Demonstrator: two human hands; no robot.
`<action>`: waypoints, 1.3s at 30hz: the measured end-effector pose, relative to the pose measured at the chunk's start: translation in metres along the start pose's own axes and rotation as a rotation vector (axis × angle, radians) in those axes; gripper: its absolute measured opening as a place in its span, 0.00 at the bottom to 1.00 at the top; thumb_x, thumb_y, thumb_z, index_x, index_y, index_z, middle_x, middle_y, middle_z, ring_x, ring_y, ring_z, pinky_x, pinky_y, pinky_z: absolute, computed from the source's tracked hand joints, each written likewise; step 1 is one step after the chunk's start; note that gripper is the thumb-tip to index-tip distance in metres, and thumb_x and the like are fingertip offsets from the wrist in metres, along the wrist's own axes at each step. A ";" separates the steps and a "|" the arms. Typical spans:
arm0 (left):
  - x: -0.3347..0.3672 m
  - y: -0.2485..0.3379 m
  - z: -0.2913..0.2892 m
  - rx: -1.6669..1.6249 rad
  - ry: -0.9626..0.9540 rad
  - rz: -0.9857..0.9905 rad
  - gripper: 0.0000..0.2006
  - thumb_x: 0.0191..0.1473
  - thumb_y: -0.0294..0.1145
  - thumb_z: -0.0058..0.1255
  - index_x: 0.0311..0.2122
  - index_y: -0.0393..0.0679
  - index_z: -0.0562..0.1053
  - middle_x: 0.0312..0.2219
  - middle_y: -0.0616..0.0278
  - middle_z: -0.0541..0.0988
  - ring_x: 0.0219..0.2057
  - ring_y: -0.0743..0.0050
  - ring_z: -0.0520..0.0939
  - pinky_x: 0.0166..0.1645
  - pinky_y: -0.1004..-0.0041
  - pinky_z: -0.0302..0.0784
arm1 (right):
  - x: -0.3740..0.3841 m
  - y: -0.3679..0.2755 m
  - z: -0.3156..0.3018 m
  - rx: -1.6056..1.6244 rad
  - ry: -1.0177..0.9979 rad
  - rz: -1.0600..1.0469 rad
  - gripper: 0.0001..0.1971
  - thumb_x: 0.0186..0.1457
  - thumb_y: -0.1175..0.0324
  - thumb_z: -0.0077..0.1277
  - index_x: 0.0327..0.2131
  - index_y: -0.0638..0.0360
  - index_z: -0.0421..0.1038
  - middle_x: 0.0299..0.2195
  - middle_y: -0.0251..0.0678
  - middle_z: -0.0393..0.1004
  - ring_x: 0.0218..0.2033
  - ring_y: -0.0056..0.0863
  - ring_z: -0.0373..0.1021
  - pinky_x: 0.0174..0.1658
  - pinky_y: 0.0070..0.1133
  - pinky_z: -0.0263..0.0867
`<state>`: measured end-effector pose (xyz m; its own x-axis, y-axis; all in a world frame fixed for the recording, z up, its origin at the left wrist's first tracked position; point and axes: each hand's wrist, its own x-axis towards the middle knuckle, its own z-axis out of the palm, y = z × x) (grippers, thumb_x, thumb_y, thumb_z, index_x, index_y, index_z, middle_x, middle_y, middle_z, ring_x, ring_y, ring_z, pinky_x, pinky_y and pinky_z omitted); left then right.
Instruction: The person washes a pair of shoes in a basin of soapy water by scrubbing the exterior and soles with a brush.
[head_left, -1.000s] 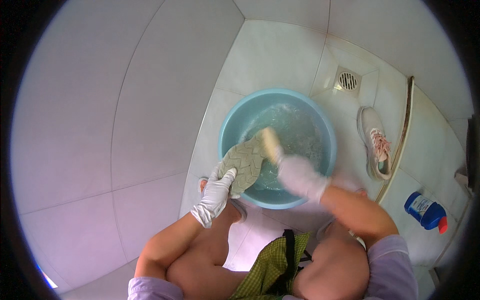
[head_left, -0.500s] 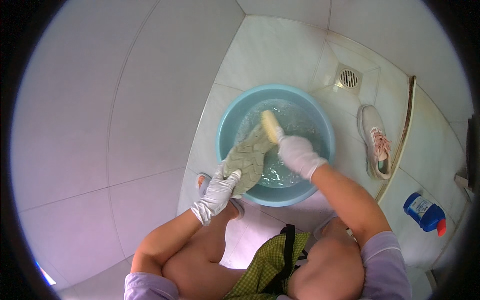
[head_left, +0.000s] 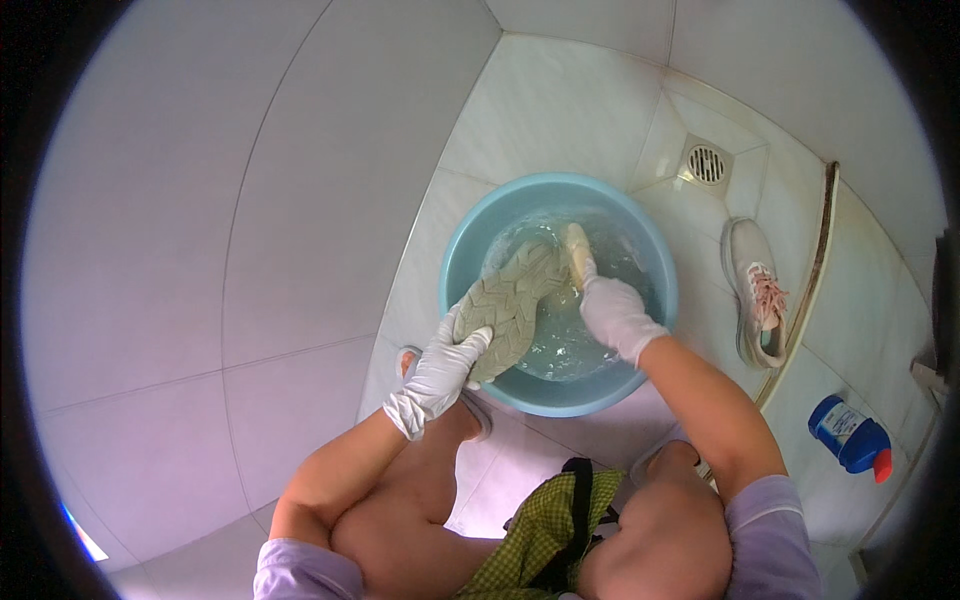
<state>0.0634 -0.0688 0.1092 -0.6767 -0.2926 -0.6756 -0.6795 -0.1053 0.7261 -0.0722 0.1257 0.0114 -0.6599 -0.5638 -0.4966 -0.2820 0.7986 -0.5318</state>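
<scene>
My left hand (head_left: 447,366), in a white glove, grips the heel end of a shoe (head_left: 503,308) whose grey-green patterned sole faces up. The shoe slants over a light blue basin (head_left: 660,262) of cloudy water, its toe end low over the water. My right hand (head_left: 617,312), gloved too, is closed on the handle of a pale yellow scrubbing brush (head_left: 577,252). The brush head is in the basin just right of the shoe's toe end, at the water; whether its bristles touch the shoe I cannot tell. The fingertips of my right hand are partly hidden.
A beige shoe with pink laces (head_left: 758,292) lies right of the basin, beside a raised floor edge (head_left: 815,262). Beyond that edge lies a blue bottle with a red cap (head_left: 848,434). A floor drain (head_left: 706,164) is at the far right. A tiled wall (head_left: 300,220) rises on the left.
The brush has gone from the shoe's toe end to the right and lower, toward the water. My right hand moved with it. The shoe has shifted slightly right, still in my left hand.
</scene>
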 end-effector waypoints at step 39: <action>0.013 0.005 -0.019 0.273 -0.128 -0.045 0.41 0.51 0.32 0.60 0.66 0.47 0.50 0.48 0.63 0.73 0.31 0.84 0.75 0.24 0.84 0.70 | -0.078 -0.076 -0.016 -0.092 0.096 -0.453 0.10 0.52 0.71 0.43 0.30 0.64 0.74 0.19 0.43 0.75 0.21 0.38 0.75 0.23 0.35 0.70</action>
<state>0.0564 -0.0916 0.1064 -0.6627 -0.1699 -0.7293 -0.7489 0.1494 0.6457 -0.0104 0.1126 0.1017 -0.5167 -0.8409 -0.1608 -0.6142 0.4949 -0.6146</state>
